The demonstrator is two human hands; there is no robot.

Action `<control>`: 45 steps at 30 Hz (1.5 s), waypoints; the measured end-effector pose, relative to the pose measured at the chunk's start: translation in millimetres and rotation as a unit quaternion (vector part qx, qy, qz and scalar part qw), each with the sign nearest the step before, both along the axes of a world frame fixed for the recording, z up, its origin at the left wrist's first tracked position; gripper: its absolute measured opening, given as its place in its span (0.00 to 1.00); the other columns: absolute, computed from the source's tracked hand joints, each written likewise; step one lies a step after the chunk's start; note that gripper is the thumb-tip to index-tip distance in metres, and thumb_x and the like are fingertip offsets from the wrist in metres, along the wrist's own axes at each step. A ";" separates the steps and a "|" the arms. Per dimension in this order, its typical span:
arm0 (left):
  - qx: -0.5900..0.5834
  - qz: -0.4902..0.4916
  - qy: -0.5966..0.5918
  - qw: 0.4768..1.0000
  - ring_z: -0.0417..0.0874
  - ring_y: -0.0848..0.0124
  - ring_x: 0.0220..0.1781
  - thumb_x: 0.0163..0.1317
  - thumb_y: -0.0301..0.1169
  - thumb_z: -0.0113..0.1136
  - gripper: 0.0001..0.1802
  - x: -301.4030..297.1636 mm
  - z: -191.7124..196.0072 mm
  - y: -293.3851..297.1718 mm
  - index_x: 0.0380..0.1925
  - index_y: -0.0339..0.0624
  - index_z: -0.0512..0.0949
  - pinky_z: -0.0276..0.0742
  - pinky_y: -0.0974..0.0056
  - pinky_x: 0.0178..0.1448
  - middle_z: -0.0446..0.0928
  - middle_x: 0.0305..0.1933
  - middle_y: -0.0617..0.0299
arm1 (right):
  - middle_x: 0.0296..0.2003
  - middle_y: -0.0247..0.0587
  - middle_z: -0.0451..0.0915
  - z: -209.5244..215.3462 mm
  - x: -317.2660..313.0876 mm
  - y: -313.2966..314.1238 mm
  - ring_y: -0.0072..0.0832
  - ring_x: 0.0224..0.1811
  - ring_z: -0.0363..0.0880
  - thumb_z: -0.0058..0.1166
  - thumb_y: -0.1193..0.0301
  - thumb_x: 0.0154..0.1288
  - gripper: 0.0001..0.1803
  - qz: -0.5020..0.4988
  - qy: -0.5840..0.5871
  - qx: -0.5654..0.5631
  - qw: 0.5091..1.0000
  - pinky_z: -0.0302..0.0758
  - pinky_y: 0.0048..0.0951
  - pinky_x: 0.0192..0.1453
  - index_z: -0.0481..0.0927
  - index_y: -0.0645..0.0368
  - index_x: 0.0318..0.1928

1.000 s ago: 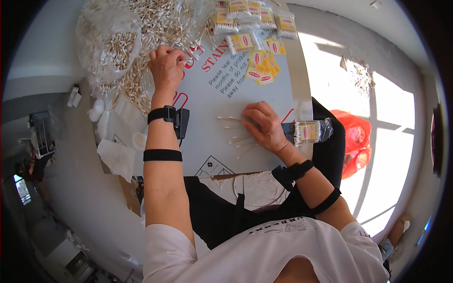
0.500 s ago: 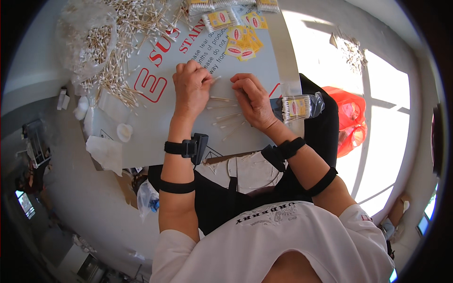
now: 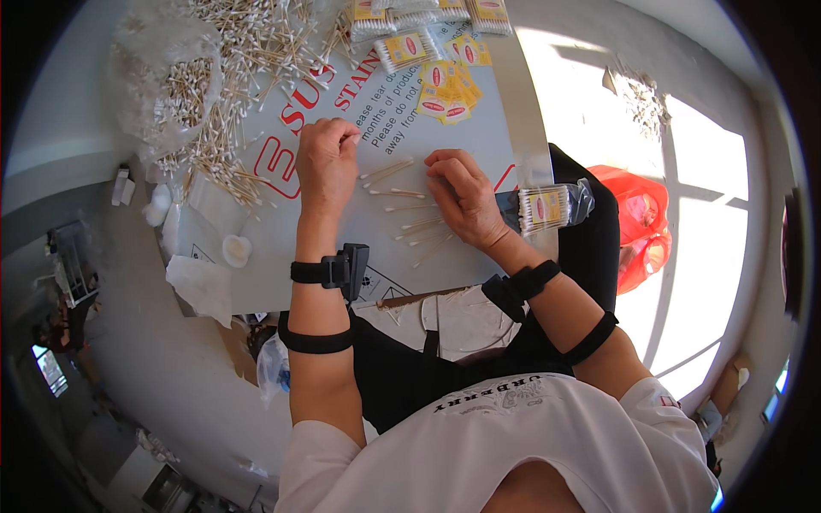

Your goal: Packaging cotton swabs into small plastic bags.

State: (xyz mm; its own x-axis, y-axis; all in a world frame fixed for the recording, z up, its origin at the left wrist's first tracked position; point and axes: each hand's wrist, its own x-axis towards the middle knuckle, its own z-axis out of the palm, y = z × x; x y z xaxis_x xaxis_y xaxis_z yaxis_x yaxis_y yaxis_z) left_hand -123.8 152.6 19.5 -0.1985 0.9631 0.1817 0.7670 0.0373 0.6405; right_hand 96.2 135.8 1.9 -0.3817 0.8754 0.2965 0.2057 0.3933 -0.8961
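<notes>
My left hand (image 3: 327, 162) is over the table near the large red lettering, fingers curled in and thumb against them; what it holds, if anything, is hidden. Across from it, my right hand (image 3: 464, 195) rests with bent, closed fingers, and I cannot make out anything in them. Between the hands several loose cotton swabs (image 3: 400, 208) lie spread out on the table, some ending beside the right hand's fingers. Beside my right wrist sits a clear packet of cotton swabs (image 3: 544, 208) with a yellow label.
A big heap of loose swabs (image 3: 248, 51) with a clear plastic bag (image 3: 171, 51) covers the far left. Filled swab packs (image 3: 405, 50) and yellow label cards (image 3: 446, 92) lie at the far side. A white round cap (image 3: 237, 250) sits near left; a red bag (image 3: 640, 227) is at right.
My left hand has drawn away to the left from my right hand. A swab near its fingertips now lies with the others on the table. The right hand has barely moved.
</notes>
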 end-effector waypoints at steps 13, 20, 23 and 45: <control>-0.148 0.299 0.119 0.935 0.86 0.45 0.40 0.53 0.45 0.65 0.20 -28.1 5.5 81.1 0.30 0.35 0.85 0.80 0.48 0.45 0.85 0.36 0.44 | 0.43 0.47 0.76 3.1 -0.7 0.4 0.46 0.46 0.77 0.57 0.84 0.56 0.10 0.009 -0.016 0.002 1.000 0.76 0.37 0.50 0.73 0.64 0.38; -0.152 0.083 -0.156 0.972 0.84 0.60 0.29 0.51 0.33 0.69 0.10 -54.9 -6.8 25.7 0.27 0.36 0.84 0.77 0.58 0.36 0.84 0.27 0.53 | 0.44 0.46 0.76 2.0 0.2 0.6 0.46 0.46 0.77 0.58 0.83 0.55 0.10 0.012 -0.006 0.002 1.000 0.76 0.37 0.50 0.73 0.63 0.38; -0.202 0.042 -0.103 0.973 0.80 0.68 0.25 0.50 0.26 0.69 0.06 -49.3 -5.3 24.5 0.27 0.37 0.83 0.74 0.62 0.34 0.82 0.24 0.57 | 0.44 0.46 0.76 0.0 0.8 -0.4 0.46 0.46 0.77 0.58 0.83 0.55 0.10 0.013 -0.007 0.006 1.000 0.76 0.37 0.50 0.73 0.63 0.38; -0.159 0.273 0.080 0.945 0.87 0.51 0.37 0.48 0.46 0.71 0.20 -69.1 18.6 99.9 0.30 0.40 0.86 0.81 0.53 0.45 0.85 0.34 0.48 | 0.43 0.47 0.77 0.0 1.7 0.0 0.46 0.45 0.77 0.58 0.83 0.55 0.10 0.005 -0.021 0.007 1.000 0.77 0.38 0.49 0.74 0.64 0.37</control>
State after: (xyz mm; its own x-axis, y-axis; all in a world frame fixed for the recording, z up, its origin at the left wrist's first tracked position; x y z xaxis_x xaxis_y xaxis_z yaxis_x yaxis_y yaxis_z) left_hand -192.9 252.5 38.1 -0.6768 0.7356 -0.0291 0.6637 0.6268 0.4082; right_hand 97.9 135.8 1.9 -0.4032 0.8670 0.2929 0.2386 0.4086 -0.8810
